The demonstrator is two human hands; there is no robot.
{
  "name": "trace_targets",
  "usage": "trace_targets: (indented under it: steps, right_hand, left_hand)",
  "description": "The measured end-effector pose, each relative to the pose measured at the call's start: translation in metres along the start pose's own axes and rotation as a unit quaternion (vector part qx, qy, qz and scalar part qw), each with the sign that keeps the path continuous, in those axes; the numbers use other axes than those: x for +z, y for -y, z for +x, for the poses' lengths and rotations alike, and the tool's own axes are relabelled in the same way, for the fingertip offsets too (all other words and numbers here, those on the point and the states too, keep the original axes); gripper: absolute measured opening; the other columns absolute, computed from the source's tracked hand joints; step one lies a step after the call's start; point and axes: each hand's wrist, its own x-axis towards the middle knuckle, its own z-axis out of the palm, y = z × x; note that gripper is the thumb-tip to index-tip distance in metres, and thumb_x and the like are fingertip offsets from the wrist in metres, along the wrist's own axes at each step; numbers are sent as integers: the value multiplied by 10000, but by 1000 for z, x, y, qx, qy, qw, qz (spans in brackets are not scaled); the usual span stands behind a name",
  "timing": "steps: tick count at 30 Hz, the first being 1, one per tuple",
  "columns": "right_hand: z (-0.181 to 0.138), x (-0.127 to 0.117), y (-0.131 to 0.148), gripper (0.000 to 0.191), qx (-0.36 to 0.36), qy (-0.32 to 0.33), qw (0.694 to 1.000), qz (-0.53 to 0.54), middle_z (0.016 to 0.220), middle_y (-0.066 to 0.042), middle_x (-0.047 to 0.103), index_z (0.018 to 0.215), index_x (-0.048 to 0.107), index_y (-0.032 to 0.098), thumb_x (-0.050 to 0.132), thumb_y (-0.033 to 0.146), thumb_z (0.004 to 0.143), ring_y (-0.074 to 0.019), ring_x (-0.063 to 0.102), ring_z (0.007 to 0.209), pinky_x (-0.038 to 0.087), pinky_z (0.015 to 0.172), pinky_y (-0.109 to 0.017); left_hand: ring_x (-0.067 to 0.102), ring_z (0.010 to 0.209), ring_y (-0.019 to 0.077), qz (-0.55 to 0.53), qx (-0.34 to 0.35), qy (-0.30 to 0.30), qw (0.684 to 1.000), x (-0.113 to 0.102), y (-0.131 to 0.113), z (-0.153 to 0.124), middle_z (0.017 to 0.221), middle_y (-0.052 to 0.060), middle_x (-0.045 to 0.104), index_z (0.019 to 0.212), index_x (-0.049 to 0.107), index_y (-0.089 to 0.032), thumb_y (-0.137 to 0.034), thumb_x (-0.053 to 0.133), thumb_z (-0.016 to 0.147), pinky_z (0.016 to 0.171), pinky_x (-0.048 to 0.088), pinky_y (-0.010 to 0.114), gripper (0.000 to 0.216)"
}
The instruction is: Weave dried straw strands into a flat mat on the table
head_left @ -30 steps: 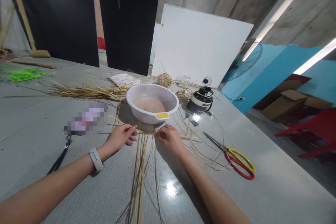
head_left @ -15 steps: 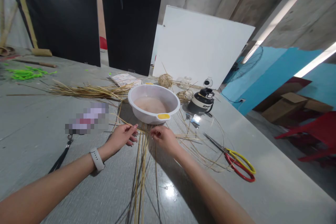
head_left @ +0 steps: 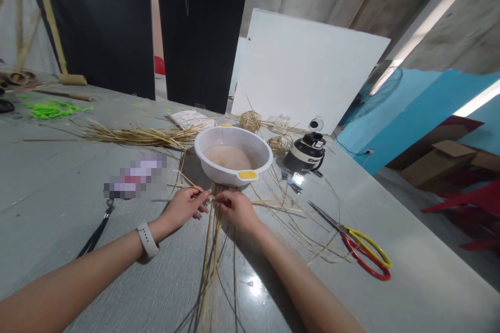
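Note:
Long thin bamboo strips [head_left: 211, 265] run across the table toward me, with others crossing them sideways just in front of a white basin [head_left: 203, 161] of cloudy water. My left hand [head_left: 187, 208], a pale band on its wrist, pinches strips where they cross. Right beside it, my right hand [head_left: 236, 210] has its fingers closed on strips at the same crossing; its fingertips are partly hidden. The two hands almost touch. Loose strip ends fan out to the right of my right hand.
Scissors [head_left: 351, 239] with red and yellow handles lie at the right. A black-and-white jug [head_left: 304, 152] and woven balls [head_left: 250, 122] stand behind. A strip bundle [head_left: 136, 135], a blurred-out item with a strap [head_left: 94, 234] and green pieces [head_left: 54, 109] lie left.
My right hand has moved left, closing in on my left hand at the crossing, and its fingers have closed on strips. The whole view has shifted slightly.

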Motion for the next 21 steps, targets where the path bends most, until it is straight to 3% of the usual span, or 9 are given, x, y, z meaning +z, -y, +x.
trace_targets:
  steps: [5, 8, 12, 21]
  right_hand:
    - [-1, 5, -5, 171, 31, -16, 998, 60, 827, -36, 740, 901, 768, 191, 631, 127, 819, -174, 625, 742, 429, 680, -268]
    - [-2, 4, -6, 155, 37, -26, 991, 124, 845, -42, 749, 902, 758, 183, 616, 166, 843, -178, 640, 759, 454, 702, -276]
    - [-3, 3, -5, 149, 49, -34, 986, 156, 829, -43, 743, 890, 751, 172, 609, 174, 845, -172, 632, 736, 453, 687, -275]
    - [-4, 3, -4, 136, 51, -40, 985, 160, 828, -46, 744, 878, 751, 175, 620, 172, 841, -173, 632, 741, 458, 696, -281]
  left_hand:
    - [660, 698, 193, 120, 86, 5, 989, -1, 1, -4, 807, 59, 699, 881, 681, -166, -463, 616, 793, 564, 516, 277, 316]
    - [652, 790, 200, 222, 167, -6, 961, -3, 1, -6, 876, 58, 680, 863, 722, -181, -344, 611, 786, 725, 530, 316, 211]
    - [641, 841, 211, 306, 197, 30, 931, -5, -2, -13, 962, 57, 626, 883, 738, -191, -280, 660, 742, 791, 519, 342, 184]
    - [593, 897, 202, 318, 271, 91, 904, -3, -10, -28, 921, 35, 594, 859, 740, -199, -205, 669, 781, 814, 474, 322, 106]
